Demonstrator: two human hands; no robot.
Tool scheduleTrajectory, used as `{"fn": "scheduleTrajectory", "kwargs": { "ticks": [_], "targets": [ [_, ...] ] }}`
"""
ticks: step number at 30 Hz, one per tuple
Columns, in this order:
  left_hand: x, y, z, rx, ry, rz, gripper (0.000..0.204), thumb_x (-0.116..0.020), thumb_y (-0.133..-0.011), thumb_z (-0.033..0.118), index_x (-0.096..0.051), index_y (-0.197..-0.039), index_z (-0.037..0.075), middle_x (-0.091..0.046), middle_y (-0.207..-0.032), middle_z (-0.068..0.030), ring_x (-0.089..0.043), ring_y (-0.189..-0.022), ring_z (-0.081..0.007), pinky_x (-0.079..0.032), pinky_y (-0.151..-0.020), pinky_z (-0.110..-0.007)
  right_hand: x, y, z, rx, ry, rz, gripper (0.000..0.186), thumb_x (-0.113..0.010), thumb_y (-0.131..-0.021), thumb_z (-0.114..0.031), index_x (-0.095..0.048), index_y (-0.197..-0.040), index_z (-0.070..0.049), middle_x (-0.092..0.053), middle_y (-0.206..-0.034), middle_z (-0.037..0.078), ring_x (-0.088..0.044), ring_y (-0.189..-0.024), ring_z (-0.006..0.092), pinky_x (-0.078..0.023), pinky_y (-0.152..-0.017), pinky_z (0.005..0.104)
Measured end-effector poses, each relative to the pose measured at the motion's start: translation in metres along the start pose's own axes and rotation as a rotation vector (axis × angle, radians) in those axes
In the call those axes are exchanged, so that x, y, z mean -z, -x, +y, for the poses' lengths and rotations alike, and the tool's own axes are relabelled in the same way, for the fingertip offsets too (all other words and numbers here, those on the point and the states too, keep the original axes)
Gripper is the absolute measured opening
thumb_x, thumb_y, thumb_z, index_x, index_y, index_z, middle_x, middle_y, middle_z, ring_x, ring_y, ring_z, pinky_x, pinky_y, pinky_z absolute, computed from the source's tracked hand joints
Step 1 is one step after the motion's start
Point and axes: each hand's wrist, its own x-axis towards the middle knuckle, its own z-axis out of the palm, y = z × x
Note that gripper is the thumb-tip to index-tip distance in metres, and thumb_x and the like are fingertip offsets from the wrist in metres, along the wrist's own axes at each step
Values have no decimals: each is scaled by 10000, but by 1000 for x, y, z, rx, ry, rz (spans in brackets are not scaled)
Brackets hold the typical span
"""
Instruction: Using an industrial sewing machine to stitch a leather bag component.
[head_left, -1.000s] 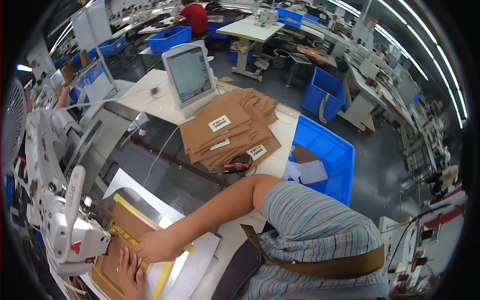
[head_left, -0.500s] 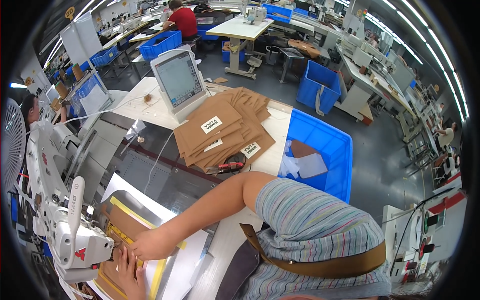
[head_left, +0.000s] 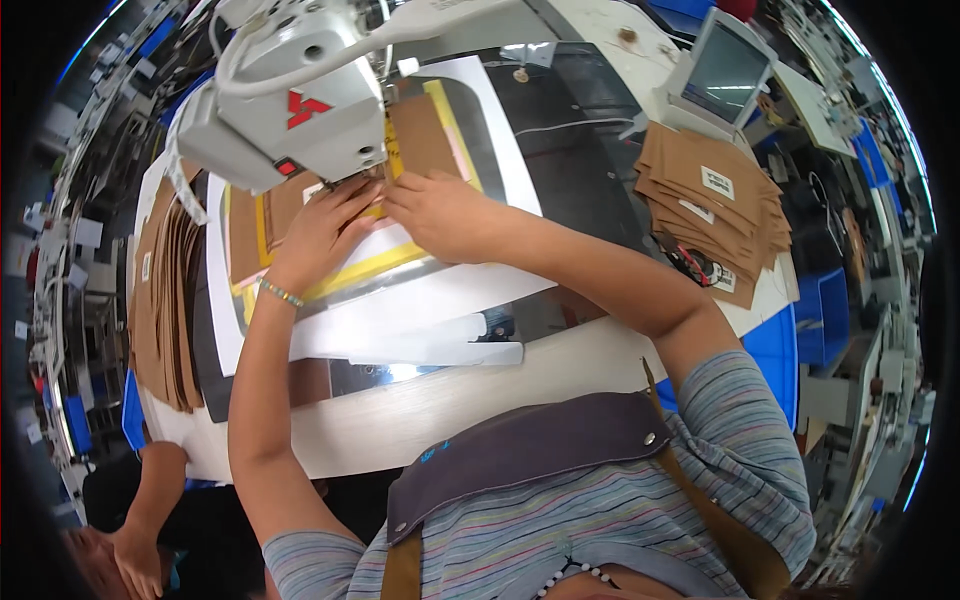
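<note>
Under the white sewing machine head [head_left: 290, 100] lies a brown panel [head_left: 420, 130] in a flat template edged with yellow tape [head_left: 360, 275]. My left hand [head_left: 325, 230], a beaded bracelet at its wrist, rests on the template with fingers stretched toward the needle area. Close beside it, my right hand [head_left: 445, 215] has its fingers bent together, the tips down at the panel's inner edge. Whatever is between those tips is hidden. The machine head covers the needle and part of the panel.
Brown panels with white labels [head_left: 710, 190] are piled at right, beside a screen [head_left: 720, 70] and a red-handled tool [head_left: 690, 258]. Another stack of brown panels [head_left: 165, 290] stands at left. Blue bins [head_left: 775, 355] flank the table. A co-worker's arm [head_left: 150, 500] shows at lower left.
My view has swung left and down, so the machine head, template and both forearms now sit nearer the middle. Both hands stay at the brown panel, with the left now fully visible.
</note>
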Motion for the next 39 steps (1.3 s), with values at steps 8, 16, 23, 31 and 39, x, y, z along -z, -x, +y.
{"fn": "scheduleTrajectory", "kwargs": {
  "ticks": [8,16,23,31,39],
  "targets": [
    [-3,-8,3,109,111,58,418,-577,-1086,289,-683,-1424,68,-693,-1405,-181,-595,-1286,-406,-452,-1147,-459,13,10,6,-101,-20,-2,424,-665,-973,-172,-655,-1361,-2,-637,-1461,125,-549,-1356,273,-416,-1152,443],
    [-9,3,-16,187,202,162,389,-565,-1093,240,-700,-1378,13,-698,-1242,-267,-616,-1171,-429,-481,-1058,-454,11,15,20,-113,-24,208,289,-640,-967,-187,-758,-1186,-40,-657,-1406,135,-579,-1323,287,-436,-1094,464],
    [17,53,-58,196,-44,390,348,-557,-1099,173,-697,-1371,8,-644,-1432,-202,-569,-1359,-369,-423,-1177,-438,6,19,34,-226,-25,157,363,-649,-962,-172,-717,-1291,-36,-633,-1442,140,-563,-1352,289,-417,-1123,485],
    [25,96,-115,503,-233,335,434,-539,-1076,141,-601,-1476,-18,-573,-1547,-200,-480,-1458,-401,-358,-1244,-463,44,27,49,-353,-74,124,359,-614,-993,-232,-730,-1276,-45,-637,-1464,148,-543,-1401,310,-408,-1166,475],
    [17,123,-154,251,-221,348,461,-528,-1086,210,-597,-1493,5,-542,-1562,-238,-482,-1458,-418,-367,-1235,-464,33,55,88,-442,58,26,282,-673,-877,-206,-772,-1090,-50,-718,-1279,176,-656,-1244,347,-541,-1010,500]
  ]
}}
